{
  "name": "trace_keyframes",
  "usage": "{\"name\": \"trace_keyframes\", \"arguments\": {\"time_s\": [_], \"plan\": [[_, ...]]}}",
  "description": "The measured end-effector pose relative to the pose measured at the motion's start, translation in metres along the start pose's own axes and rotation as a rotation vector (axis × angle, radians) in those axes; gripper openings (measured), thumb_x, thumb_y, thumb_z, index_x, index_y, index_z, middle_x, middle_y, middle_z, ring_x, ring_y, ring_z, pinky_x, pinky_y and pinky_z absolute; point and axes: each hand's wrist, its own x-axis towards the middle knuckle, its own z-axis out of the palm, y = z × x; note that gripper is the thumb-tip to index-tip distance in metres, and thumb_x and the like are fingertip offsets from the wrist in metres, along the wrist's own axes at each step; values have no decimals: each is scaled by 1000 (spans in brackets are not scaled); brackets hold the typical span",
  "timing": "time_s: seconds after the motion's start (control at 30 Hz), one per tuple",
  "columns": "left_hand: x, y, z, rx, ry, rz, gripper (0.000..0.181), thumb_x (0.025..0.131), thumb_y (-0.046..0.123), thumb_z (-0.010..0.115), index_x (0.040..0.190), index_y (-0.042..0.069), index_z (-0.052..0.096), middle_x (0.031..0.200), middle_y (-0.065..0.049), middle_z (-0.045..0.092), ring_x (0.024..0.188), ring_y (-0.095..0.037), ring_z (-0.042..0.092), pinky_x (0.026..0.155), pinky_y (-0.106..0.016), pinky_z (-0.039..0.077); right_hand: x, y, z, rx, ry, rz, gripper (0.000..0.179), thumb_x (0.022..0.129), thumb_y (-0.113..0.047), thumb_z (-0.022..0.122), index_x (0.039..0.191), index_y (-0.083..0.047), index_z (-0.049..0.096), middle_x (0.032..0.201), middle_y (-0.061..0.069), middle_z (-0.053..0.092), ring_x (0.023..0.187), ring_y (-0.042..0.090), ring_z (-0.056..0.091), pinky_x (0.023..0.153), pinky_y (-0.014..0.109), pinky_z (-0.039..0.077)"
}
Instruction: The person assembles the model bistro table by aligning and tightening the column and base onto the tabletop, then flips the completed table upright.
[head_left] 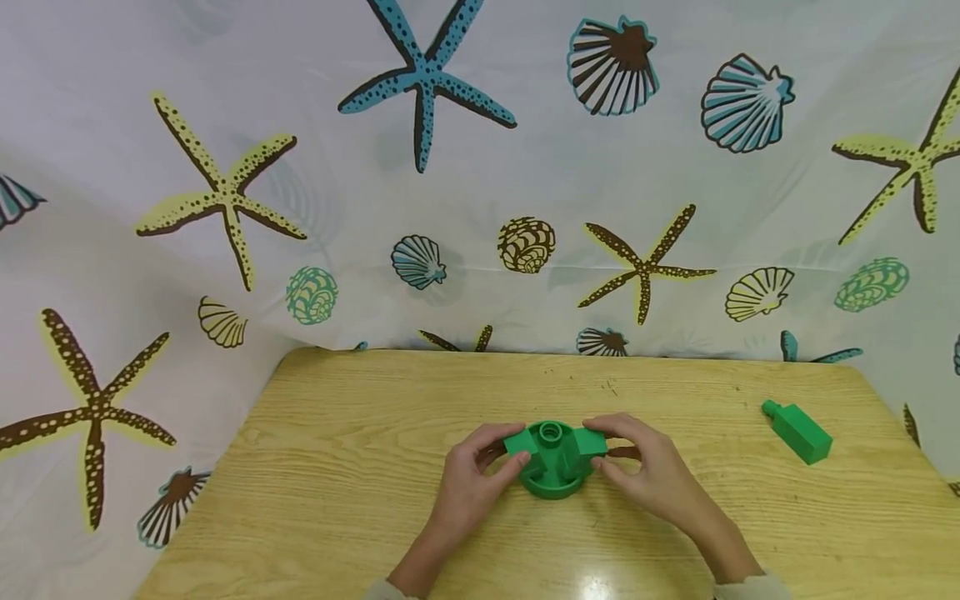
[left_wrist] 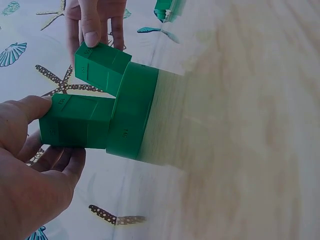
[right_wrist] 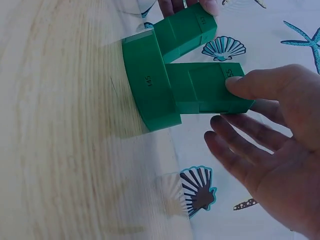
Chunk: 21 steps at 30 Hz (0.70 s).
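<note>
A round, green, plastic-looking base (head_left: 552,490) sits on the table (head_left: 337,475). Two green, chunky, plastic-looking blocks stand up from it and lean apart at their tops. The left hand (head_left: 472,482) is at the left side of the base and grips the left block (head_left: 518,443), thumb on the near side and fingers round the back. The right hand (head_left: 662,477) is at the right side of the base and pinches the right block (head_left: 591,442) the same way. Both arms reach in from the near side of the base, bent inward at the wrists.

The table looks like yellow-brown wood, with a shiny spot of light on the near side of the base. Far to the right of the base lies a green, box-shaped piece with a small knob (head_left: 804,435). Behind the base hangs a white cloth (head_left: 480,192) with starfish and shells on it.

The blocks hide some fingertips. Tiny dark numbers on the base and blocks are hard to read. The pale sleeves (head_left: 752,588) are cut off.
</note>
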Motion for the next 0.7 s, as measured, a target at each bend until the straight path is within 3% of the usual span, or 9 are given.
{"name": "trace_keyframes", "arguments": {"time_s": [0.17,0.3,0.4,0.53,0.7], "plan": [[1,-17,-1,21,3,1,32,87,11,69,118,12,64,115,-6,61,109,-24,59,95,-33,48,0,-1,0,43,-16,38,38,81,5,71,117,1,60,114,18,62,98,33,62,79,36,56],[2,-25,-2,14,3,-1,32,87,15,70,118,15,64,114,-3,61,109,-20,59,94,-31,48,-2,11,4,28,-10,50,44,78,-6,77,119,-9,61,107,10,63,88,26,65,73,32,57],[3,-26,-2,11,3,0,31,87,15,70,117,15,65,114,-4,61,108,-18,59,94,-32,48,-2,17,7,1,-15,27,49,76,-11,79,122,-15,60,102,5,62,83,22,65,69,29,58],[2,-26,-1,18,0,-2,31,87,15,70,117,14,65,114,-4,61,108,-16,59,94,-32,48,-2,22,10,-17,-25,6,54,75,-10,80,125,-13,60,100,4,61,82,22,64,68,29,58],[3,-26,-2,33,-9,-3,32,87,17,69,119,9,64,113,-3,61,108,-17,59,94,-32,48,-2,39,12,-1,-41,-7,52,76,-19,79,124,-19,59,109,2,61,95,19,62,77,29,56]]}}
